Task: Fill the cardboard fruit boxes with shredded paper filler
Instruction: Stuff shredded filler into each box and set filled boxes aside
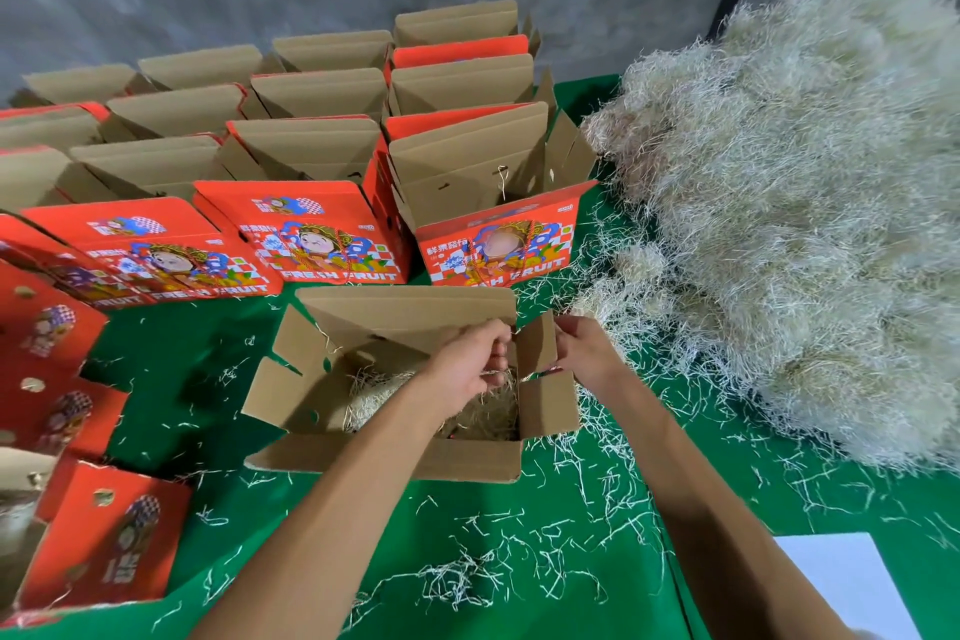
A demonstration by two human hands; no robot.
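An open cardboard box (415, 379) is sitting on the green table cover (519, 561), and everything else is best placed from it. Shredded paper filler (379, 398) is lying in a shallow nest on the floor of this box, partly hidden under the person's forearm. The left hand (470, 361) is reaching down into the box from the near side, its fingers curling around a few pale strands of filler close to the right wall. The right hand (584, 348) is sitting just outside that wall, its fingers curling around the upright right side flap (537, 343) and gripping it. To the right of the box a large heap of filler (805, 203) is spreading across the cover, its lowest fringe nearly touching the box's right wall. Behind the box, rows of red printed fruit boxes (311, 234) are standing with their lids raised, the nearest one, behind and to the right, showing a brown interior. To the left of the box more red boxes (104, 530) are lying tipped toward the camera. Loose strands (519, 546) are lying scattered on the cover in front of the box and to its right, and a white sheet (841, 582) is lying in front and far to the right.
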